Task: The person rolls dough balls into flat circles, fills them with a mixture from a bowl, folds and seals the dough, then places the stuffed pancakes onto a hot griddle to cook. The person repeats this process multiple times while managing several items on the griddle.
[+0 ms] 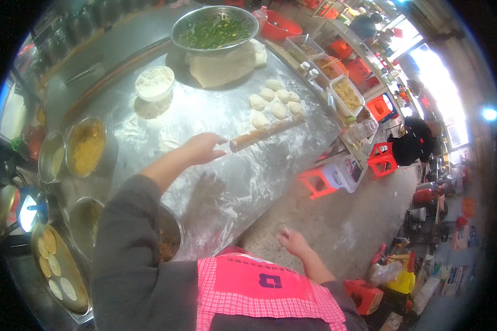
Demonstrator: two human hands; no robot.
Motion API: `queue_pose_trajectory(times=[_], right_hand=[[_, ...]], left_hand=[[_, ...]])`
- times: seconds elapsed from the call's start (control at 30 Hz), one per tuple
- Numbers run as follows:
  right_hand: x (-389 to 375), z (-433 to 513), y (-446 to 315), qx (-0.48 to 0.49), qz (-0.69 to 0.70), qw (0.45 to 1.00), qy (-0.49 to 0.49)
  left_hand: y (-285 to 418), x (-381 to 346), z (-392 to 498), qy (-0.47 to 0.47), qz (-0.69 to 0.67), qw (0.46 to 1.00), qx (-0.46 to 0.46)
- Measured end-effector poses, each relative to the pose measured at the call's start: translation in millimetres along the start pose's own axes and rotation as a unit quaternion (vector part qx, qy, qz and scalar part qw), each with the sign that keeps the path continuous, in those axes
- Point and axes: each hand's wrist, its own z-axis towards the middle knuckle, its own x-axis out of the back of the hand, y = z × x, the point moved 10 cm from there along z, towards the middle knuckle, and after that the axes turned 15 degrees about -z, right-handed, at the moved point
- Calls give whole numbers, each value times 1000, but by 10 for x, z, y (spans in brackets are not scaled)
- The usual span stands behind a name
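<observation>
Over the floured metal worktop (215,186), my left hand (205,148) is held out with its fingers apart, just left of the near end of a wooden rolling pin (265,133). It holds nothing. My right hand (292,241) hangs beyond the worktop's near edge, above the floor, with curled fingers; whether anything is in it cannot be told. Several dough balls (279,111) lie behind the rolling pin. A white bowl of flour (155,84) is at the back left. A metal bowl of chopped greens (214,29) stands at the back, on or just behind a large piece of dough (219,68).
Tubs of fillings (347,95) line the right side. At the left are metal bowls, one with yellow crumbs (88,148), and a round pan with flat cakes (54,265). Red stools (318,183) stand at the right. A person in black (412,142) is farther off.
</observation>
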Motion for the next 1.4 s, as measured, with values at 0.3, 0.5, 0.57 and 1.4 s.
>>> queue_pose_trajectory(times=[0.3,0.5,0.57,1.4], right_hand=[[1915,2491,-1134,247,-264,897,255],[2140,3115,-1065,373,-249,872,198],[1988,3079,-957,423,-250,861,133],[1742,2521,-787,558,-161,809,92]], left_hand=[[-750,-680,1188,142,-162,968,129],[-866,-817,1775,240,-120,959,96],[-976,-857,1951,275,-176,923,203],[-525,-1168,1453,127,102,914,371]])
